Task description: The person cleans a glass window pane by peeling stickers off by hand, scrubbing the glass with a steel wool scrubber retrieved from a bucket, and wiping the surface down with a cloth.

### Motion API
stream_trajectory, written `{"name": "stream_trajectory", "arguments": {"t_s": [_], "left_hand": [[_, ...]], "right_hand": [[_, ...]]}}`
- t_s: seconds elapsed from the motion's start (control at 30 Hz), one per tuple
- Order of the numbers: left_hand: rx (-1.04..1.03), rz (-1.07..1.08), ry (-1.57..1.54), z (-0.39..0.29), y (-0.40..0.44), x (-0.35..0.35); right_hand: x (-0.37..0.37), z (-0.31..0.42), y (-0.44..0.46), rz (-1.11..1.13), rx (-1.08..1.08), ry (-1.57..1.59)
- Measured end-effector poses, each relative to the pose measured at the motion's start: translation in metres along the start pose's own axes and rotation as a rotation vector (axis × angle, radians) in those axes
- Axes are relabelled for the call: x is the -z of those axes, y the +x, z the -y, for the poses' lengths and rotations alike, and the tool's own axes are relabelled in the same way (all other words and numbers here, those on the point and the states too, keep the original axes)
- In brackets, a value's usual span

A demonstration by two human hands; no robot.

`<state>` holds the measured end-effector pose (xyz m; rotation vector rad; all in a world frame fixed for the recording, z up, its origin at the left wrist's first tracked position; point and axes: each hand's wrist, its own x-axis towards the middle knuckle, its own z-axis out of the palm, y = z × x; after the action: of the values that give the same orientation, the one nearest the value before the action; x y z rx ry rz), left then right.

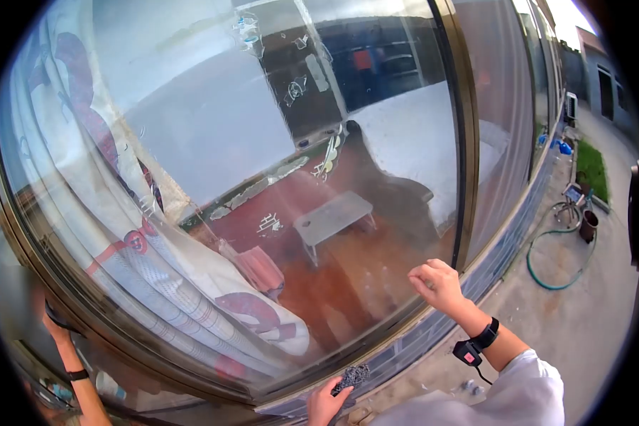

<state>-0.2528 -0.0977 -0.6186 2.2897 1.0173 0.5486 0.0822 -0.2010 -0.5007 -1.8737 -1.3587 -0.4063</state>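
Note:
My left hand [324, 402] is closed on a grey steel wool scourer [355, 375], at the lower edge of the large window. Its wrist is cut off by the bottom of the view. My right hand [437, 285] is curled into a loose fist by the lower right part of the window pane [376, 284], and nothing shows between its fingers. I cannot tell whether it touches the glass. A black strap [487, 332] with a small black device [468, 353] is around the right wrist.
Dark metal framing [465, 128] edges the glass. Behind it are a patterned curtain [184, 291] and a small low table [334, 216]. A green hose [547, 284] and a brown bucket [588, 226] are on the paving. Another forearm [85, 390], possibly a reflection, shows at left.

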Motion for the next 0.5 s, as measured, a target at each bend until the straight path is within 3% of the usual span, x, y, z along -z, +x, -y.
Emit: {"name": "stream_trajectory", "arguments": {"t_s": [0.07, 0.1, 0.13, 0.2, 0.23, 0.3, 0.4, 0.43, 0.5], "left_hand": [[-0.048, 0.009, -0.004, -0.023, 0.013, -0.024], [-0.094, -0.004, 0.001, -0.041, 0.02, -0.034], [-0.049, -0.044, -0.001, -0.057, 0.027, -0.047], [-0.188, -0.006, -0.094, -0.087, 0.044, -0.075], [-0.164, -0.03, -0.094, -0.104, 0.053, -0.086], [-0.258, 0.032, -0.079, -0.134, 0.067, -0.106], [-0.266, 0.066, -0.035, -0.169, 0.088, -0.135], [-0.276, 0.046, -0.068, -0.18, 0.095, -0.147], [-0.212, 0.082, -0.102, -0.204, 0.108, -0.165]], "right_hand": [[0.006, -0.013, -0.009, -0.173, 0.111, 0.004], [0.01, -0.022, -0.015, -0.142, 0.154, 0.041], [0.013, -0.035, -0.027, -0.013, 0.112, 0.101], [0.002, -0.082, -0.059, 0.198, 0.037, 0.338], [-0.001, -0.078, -0.068, 0.131, -0.212, 0.735], [-0.002, -0.091, -0.084, 0.077, -0.493, 1.123], [-0.011, -0.152, -0.109, 0.199, -0.651, 1.007], [-0.006, -0.172, -0.112, 0.244, -0.503, 0.767], [-0.002, -0.202, -0.129, 0.213, -0.463, 0.68]]}}
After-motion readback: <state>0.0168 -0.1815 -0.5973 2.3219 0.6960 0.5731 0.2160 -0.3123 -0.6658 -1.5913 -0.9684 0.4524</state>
